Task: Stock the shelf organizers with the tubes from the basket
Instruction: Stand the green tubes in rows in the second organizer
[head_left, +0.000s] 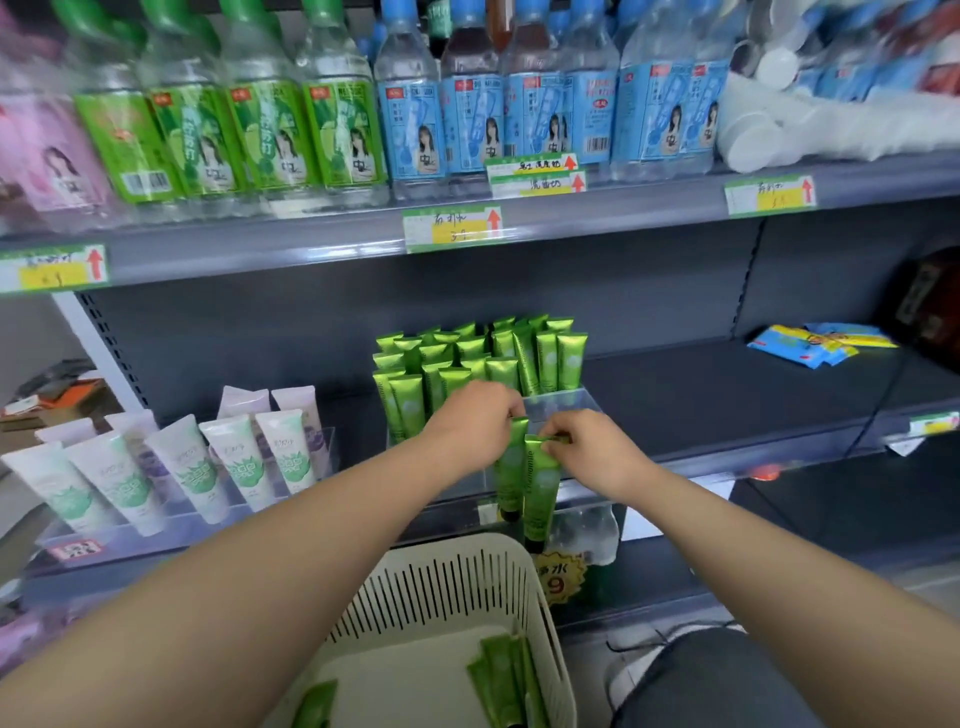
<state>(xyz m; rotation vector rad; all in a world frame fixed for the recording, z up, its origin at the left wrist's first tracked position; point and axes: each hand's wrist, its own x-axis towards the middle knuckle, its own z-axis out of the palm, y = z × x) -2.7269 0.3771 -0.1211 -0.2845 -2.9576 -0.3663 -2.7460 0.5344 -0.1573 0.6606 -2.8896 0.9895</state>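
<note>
Mid-placement. Pinching one glossy green squeeze tube (511, 467) by its crimped top with left grip (475, 423). Pinching a second identical green tube (540, 486) the same way with right grip (597, 452). Hanging both cap-down, side by side and touching, just in front of the clear acrylic shelf organizer (563, 402), above the cream slotted plastic basket (441, 577).

Lift both over the front wall, then lower caps-first into what looks like free space at front-right, beside the standing rows of green tubes (467, 364). Keep upright, print forward. Release only once seated. Avoid nudging the packed rows, likely to domino.

To fetch after: loose green tubes (498, 675) lying in the basket.

Nearby, left: white tubes with green print (197, 467) in a separate clear tray, don't mix. Well apart, right: blue sachets (821, 345) on the same shelf, no obstruction.
</note>
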